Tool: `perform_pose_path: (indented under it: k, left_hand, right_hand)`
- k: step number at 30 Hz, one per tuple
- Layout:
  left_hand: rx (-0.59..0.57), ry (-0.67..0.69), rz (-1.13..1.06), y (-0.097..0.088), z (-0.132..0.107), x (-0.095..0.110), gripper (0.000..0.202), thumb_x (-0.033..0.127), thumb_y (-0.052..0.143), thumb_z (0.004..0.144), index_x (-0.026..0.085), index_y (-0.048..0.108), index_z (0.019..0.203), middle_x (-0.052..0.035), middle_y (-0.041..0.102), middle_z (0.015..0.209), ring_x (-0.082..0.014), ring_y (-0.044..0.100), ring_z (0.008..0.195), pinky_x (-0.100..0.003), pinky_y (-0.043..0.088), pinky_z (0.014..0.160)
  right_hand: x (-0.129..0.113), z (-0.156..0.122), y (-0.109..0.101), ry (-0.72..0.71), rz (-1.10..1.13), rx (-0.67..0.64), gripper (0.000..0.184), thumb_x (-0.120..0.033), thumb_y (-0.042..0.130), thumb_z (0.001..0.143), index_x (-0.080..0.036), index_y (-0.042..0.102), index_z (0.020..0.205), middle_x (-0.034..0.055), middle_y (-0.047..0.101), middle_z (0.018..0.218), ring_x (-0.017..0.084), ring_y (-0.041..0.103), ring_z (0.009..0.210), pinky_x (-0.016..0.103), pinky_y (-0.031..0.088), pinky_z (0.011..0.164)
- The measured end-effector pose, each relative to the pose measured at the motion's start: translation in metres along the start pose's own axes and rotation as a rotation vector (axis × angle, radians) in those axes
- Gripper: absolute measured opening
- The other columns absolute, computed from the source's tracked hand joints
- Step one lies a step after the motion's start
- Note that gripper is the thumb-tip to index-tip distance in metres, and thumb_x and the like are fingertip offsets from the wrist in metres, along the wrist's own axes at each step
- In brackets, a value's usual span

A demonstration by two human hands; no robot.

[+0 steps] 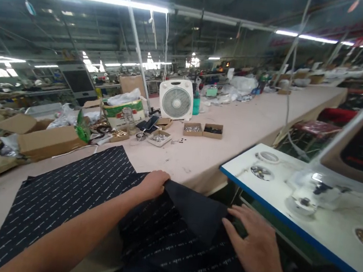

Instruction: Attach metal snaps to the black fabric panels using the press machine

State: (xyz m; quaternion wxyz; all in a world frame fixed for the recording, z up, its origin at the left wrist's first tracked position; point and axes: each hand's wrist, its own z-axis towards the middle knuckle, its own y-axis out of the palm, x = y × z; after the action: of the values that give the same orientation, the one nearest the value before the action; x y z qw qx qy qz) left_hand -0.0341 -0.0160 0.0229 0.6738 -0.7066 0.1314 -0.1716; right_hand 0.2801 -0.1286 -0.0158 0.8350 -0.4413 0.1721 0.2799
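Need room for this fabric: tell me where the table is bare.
Bare tabletop runs between the striped black fabric and the small cardboard trays, and on past the white box fan. It is crowded left of the fan, around the cardboard carton.

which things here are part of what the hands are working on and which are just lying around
In hand: left hand pinching dark striped fabric; right hand spread on it.

Lying about: box fan; trays of small metal parts; cardboard box; white-topped machine bench.

The dark printed cloth [62, 201] looks matt, the fan casing [178, 82] smooth white plastic, the carton [50, 140] rough brown cardboard.
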Motion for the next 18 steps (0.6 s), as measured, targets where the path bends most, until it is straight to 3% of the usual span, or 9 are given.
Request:
perform_pose_path:
  k: [2,3,5,6,9,12,13,15,18]
  left_hand:
    - [-0.022,0.011,0.005,-0.003,0.002,0.013,0.030,0.011,0.047,0.077,0.017,0.065,0.100,-0.0106,0.070,0.099,-0.0251,0.063,0.096,-0.035,0.047,0.084]
    - [-0.032,0.018,0.007,-0.005,0.002,0.020,0.029,0.011,0.047,0.077,0.017,0.064,0.099,-0.0108,0.070,0.098,-0.0256,0.064,0.094,-0.035,0.047,0.082]
    - [-0.042,0.040,0.008,-0.009,0.002,0.033,0.027,0.014,0.048,0.078,0.017,0.063,0.099,-0.0113,0.070,0.097,-0.0266,0.065,0.093,-0.035,0.047,0.080]
    - [-0.045,0.055,0.005,-0.012,0.002,0.038,0.025,0.017,0.048,0.079,0.018,0.062,0.099,-0.0112,0.070,0.097,-0.0269,0.065,0.093,-0.035,0.047,0.080]
    - [-0.072,0.113,-0.022,-0.018,-0.001,0.048,0.022,0.037,0.054,0.084,0.021,0.063,0.097,-0.0081,0.071,0.094,-0.0271,0.066,0.089,-0.034,0.048,0.075]
    - [-0.181,0.152,-0.015,-0.018,-0.003,0.046,0.050,0.063,0.069,0.070,0.023,0.065,0.099,-0.0077,0.072,0.090,-0.0303,0.068,0.084,-0.035,0.050,0.071]
    - [-0.220,0.165,0.002,-0.017,-0.003,0.044,0.053,0.062,0.073,0.066,0.022,0.066,0.099,-0.0089,0.072,0.089,-0.0319,0.068,0.084,-0.037,0.050,0.071]
    - [-0.261,0.196,0.032,-0.016,-0.002,0.040,0.037,0.047,0.072,0.071,0.020,0.069,0.096,-0.0116,0.072,0.089,-0.0338,0.068,0.086,-0.039,0.051,0.074]
    - [-0.234,0.228,0.016,-0.017,0.003,0.037,0.018,0.022,0.057,0.079,0.018,0.071,0.089,-0.0149,0.071,0.093,-0.0339,0.067,0.093,-0.041,0.050,0.080]
  right_hand:
    - [-0.026,0.012,-0.007,-0.069,0.011,0.121,0.027,-0.040,0.062,0.088,-0.024,0.066,0.110,0.0127,0.067,0.124,0.034,0.055,0.127,0.053,0.036,0.111]
    - [-0.038,0.018,-0.003,-0.121,0.029,0.094,0.039,-0.042,0.066,0.086,-0.022,0.063,0.119,0.0141,0.063,0.132,0.034,0.051,0.130,0.052,0.035,0.112]
    - [-0.056,0.028,0.017,-0.209,0.042,-0.093,0.072,-0.048,0.075,0.076,-0.017,0.053,0.137,0.0168,0.056,0.142,0.037,0.046,0.135,0.053,0.032,0.113]
    - [-0.059,0.033,0.031,-0.212,0.040,-0.202,0.077,-0.045,0.077,0.073,-0.016,0.051,0.139,0.0169,0.056,0.142,0.038,0.046,0.134,0.054,0.031,0.112]
    - [-0.052,0.042,0.067,-0.145,0.111,-0.504,0.046,-0.023,0.066,0.080,-0.018,0.063,0.125,0.0106,0.070,0.121,0.030,0.062,0.113,0.044,0.042,0.100]
    - [-0.037,0.050,0.075,-0.053,0.183,-0.603,0.033,-0.008,0.051,0.080,-0.020,0.070,0.105,0.0054,0.072,0.101,0.021,0.065,0.095,0.033,0.045,0.086]
    - [-0.035,0.053,0.072,-0.045,0.199,-0.613,0.032,-0.007,0.050,0.080,-0.020,0.071,0.101,0.0050,0.071,0.098,0.021,0.064,0.093,0.031,0.045,0.084]
    - [-0.033,0.058,0.063,-0.057,0.244,-0.649,0.030,-0.007,0.048,0.079,-0.020,0.070,0.096,0.0043,0.069,0.093,0.020,0.062,0.090,0.029,0.044,0.081]
    - [-0.036,0.062,0.053,-0.036,0.339,-0.698,0.024,-0.008,0.048,0.082,-0.019,0.067,0.090,0.0035,0.068,0.090,0.019,0.061,0.088,0.028,0.043,0.079]
